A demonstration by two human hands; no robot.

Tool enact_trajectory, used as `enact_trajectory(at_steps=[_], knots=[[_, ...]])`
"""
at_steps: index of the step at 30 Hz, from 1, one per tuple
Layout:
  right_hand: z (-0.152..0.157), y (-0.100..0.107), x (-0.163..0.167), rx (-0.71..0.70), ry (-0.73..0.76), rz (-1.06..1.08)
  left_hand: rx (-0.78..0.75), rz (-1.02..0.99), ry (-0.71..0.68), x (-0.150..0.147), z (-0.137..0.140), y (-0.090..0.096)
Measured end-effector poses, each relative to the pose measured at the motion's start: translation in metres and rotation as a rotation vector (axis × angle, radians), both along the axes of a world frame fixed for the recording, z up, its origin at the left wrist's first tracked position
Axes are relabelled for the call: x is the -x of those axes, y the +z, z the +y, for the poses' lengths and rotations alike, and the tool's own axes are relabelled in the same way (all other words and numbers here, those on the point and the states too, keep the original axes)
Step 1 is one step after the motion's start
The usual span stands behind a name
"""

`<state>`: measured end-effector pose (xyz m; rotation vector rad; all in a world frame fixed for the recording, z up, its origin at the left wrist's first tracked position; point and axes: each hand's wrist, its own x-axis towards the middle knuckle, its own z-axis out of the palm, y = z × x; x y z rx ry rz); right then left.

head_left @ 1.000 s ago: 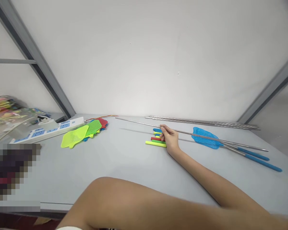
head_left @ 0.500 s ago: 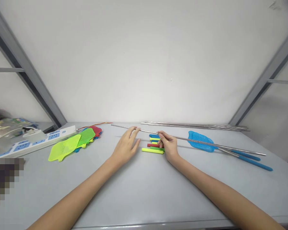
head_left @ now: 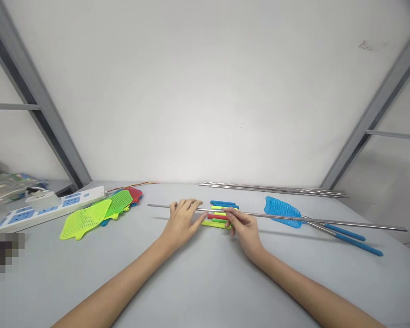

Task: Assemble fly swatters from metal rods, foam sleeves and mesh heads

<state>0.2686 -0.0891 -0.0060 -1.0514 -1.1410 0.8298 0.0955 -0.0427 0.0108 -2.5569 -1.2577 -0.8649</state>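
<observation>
A long thin metal rod [head_left: 294,218] stretches across in front of me, above the desk. My right hand [head_left: 246,228] is closed, pinching this rod near its middle between thumb and fingers. Over the rod's left part lies my left hand [head_left: 182,223], its fingers bent across it and the thumb held apart; it looks open, and part of the rod is hidden beneath it. Between the hands lie several short coloured tubes: a red tube [head_left: 216,217], a yellow tube [head_left: 213,223] and blue tubes [head_left: 222,203] among them. My right fingers hide some tube ends.
Left of me are stacked fly swatter heads [head_left: 85,219] and a power strip [head_left: 84,197]. To the right lie a blue swatter head [head_left: 283,212] and two rods with blue handles [head_left: 358,244]. More metal rods [head_left: 276,189] lie along the wall [head_left: 205,91].
The rod has come nearer and lies more level, its right end reaching farther right. My left hand has moved over it, fingers bending across. The camera view has shifted slightly.
</observation>
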Motion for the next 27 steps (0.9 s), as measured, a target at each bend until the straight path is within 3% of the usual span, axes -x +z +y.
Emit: enact_trajectory(at_steps=[4, 10, 14, 27], knots=[[-0.006, 0.002, -0.002, -0.001, 0.046, 0.002, 0.070, 0.008, 0.024, 0.000, -0.001, 0.001], [-0.015, 0.009, -0.008, -0.143, 0.221, -0.056, 0.036, -0.027, 0.089, 0.000, -0.002, 0.004], [-0.017, 0.012, -0.010, -0.147, 0.291, -0.070, 0.034, -0.065, 0.092, 0.000, -0.005, 0.005], [-0.010, -0.001, -0.007, 0.308, 0.565, 0.184, -0.029, -0.097, 0.048, 0.003, -0.009, 0.004]])
